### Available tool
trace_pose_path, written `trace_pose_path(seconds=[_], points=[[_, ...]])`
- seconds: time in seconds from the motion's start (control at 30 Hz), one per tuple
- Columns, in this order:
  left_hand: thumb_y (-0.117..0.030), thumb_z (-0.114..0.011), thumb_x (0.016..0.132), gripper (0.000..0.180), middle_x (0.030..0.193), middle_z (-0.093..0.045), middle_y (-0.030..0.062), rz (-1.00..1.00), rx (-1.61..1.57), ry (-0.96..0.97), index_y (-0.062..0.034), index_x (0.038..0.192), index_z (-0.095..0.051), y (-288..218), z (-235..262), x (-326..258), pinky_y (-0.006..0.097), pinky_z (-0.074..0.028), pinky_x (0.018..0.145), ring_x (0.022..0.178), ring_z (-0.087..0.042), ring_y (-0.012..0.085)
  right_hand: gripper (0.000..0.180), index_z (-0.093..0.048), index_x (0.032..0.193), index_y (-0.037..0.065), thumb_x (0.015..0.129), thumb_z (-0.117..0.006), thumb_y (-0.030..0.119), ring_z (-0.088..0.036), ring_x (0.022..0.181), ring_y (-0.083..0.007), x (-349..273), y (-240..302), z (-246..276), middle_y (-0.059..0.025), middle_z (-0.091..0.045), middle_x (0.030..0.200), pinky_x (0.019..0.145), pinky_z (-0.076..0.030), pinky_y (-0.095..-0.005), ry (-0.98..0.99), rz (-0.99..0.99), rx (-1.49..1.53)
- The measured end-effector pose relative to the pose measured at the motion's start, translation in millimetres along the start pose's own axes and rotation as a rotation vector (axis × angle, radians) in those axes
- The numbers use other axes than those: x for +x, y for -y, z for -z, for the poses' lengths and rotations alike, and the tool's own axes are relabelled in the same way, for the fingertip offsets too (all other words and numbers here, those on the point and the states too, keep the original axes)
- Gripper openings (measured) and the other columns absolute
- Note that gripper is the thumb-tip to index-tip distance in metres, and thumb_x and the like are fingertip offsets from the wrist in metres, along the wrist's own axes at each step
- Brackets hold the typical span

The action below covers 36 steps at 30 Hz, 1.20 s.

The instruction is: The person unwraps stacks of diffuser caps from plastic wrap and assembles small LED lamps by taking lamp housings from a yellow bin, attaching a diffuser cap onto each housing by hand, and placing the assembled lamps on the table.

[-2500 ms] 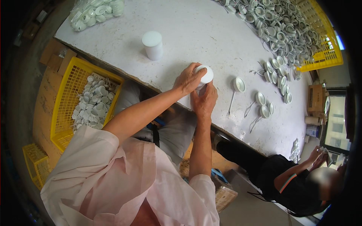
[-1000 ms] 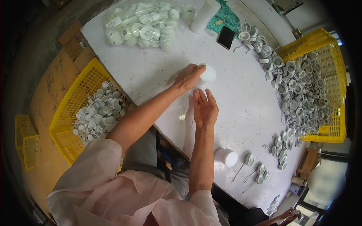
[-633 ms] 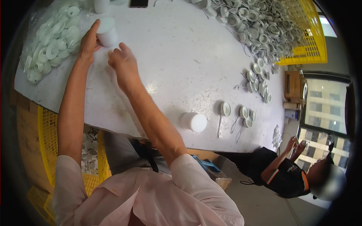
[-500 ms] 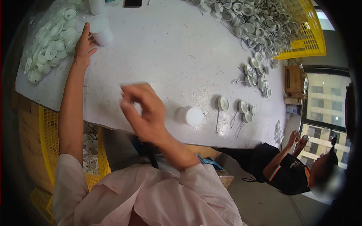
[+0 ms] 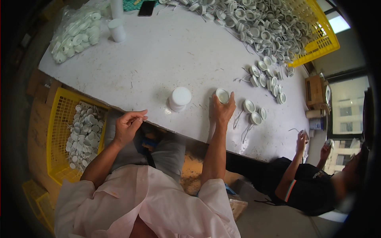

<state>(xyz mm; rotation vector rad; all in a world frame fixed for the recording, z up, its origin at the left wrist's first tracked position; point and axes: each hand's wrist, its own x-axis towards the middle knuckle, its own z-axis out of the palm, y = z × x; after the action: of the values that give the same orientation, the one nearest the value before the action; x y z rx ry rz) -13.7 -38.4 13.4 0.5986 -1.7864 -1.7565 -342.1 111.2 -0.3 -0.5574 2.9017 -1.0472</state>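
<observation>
My right hand [image 5: 224, 108] grips a small round white lamp housing [image 5: 223, 95] by its sides, with the cupped face upward, low over the table. To its left a white cylinder [image 5: 180, 98] stands upright with a wider round top. My left hand [image 5: 130, 123] is at the table's near edge, fingers curled together toward the thumb; whether anything is between them is hidden. Right of my right hand lie several more lamp housings [image 5: 255, 118] with thin wires trailing from them.
A heap of wired housings [image 5: 258, 29] spills from a yellow crate [image 5: 323, 47] at the far right. A clear bag of white rings [image 5: 77, 37], another white cylinder [image 5: 117, 31] and a phone [image 5: 147, 8] lie far left. A yellow basket [image 5: 53, 139] holds white discs. A co-worker [image 5: 293, 182] sits at right.
My left hand has drawn back from the far white cylinder to the near edge. My right hand has moved forward and right, and taken hold of a lamp housing. The view has shifted.
</observation>
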Motion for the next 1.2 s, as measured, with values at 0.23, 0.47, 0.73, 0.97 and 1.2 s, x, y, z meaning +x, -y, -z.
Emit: trace_pose_path(seconds=[0.23, 0.47, 0.73, 0.97, 1.2], points=[[-0.001, -0.057, 0.083, 0.065, 0.142, -0.037, 0.0170, 0.092, -0.223, 0.293, -0.0028, 0.140, -0.025, -32, -78, -13, 0.036, -0.038, 0.101, 0.128, -0.042, 0.0253, 0.094, -0.032, 0.138, -0.002, 0.061, -0.084, 0.009, -0.046, 0.116, -0.0346, -100, 38, 44, -0.0213, -0.048, 0.126, 0.097, -0.038, -0.0396, -0.107, 0.435, 0.418], [-0.004, -0.057, 0.071, 0.092, 0.142, -0.032, 0.0112, 0.261, -0.547, 0.472, -0.0056, 0.147, -0.005, -36, -95, -15, 0.035, -0.032, 0.106, 0.131, -0.035, 0.0199, 0.093, -0.032, 0.135, -0.008, 0.060, -0.084, 0.011, -0.046, 0.114, -0.0372, -175, 46, 41, -0.0236, -0.047, 0.127, 0.097, -0.038, -0.0431, 0.201, 0.622, 0.543], [-0.011, -0.079, 0.069, 0.091, 0.132, -0.043, 0.0101, 0.152, -0.432, 0.389, -0.0022, 0.142, -0.025, -18, -75, -28, 0.035, -0.034, 0.106, 0.124, -0.041, 0.0187, 0.085, -0.027, 0.140, -0.004, 0.068, -0.072, 0.002, -0.045, 0.116, -0.0372, -200, 53, 31, -0.0247, -0.043, 0.133, 0.100, -0.035, -0.0432, 0.220, 0.773, 0.465], [-0.005, -0.077, 0.072, 0.077, 0.119, -0.053, 0.0077, 0.141, -0.599, 0.116, -0.0024, 0.136, -0.034, -12, -22, -43, 0.028, -0.052, 0.083, 0.108, -0.054, 0.0151, 0.063, -0.038, 0.136, -0.001, 0.076, -0.060, 0.002, -0.050, 0.115, -0.0245, -159, 71, 34, -0.0164, -0.051, 0.126, 0.097, -0.040, -0.0374, 0.457, 0.503, 0.694], [-0.001, -0.082, 0.066, 0.079, 0.119, -0.053, 0.0058, 0.095, -0.380, 0.095, -0.0028, 0.132, -0.038, -2, -3, -47, 0.030, -0.046, 0.095, 0.113, -0.050, 0.0142, 0.032, -0.054, 0.085, 0.006, 0.080, -0.074, 0.030, -0.049, 0.057, -0.0060, -60, 89, -5, -0.0001, -0.053, 0.070, 0.049, -0.041, -0.0203, 0.384, -0.082, 0.634]])
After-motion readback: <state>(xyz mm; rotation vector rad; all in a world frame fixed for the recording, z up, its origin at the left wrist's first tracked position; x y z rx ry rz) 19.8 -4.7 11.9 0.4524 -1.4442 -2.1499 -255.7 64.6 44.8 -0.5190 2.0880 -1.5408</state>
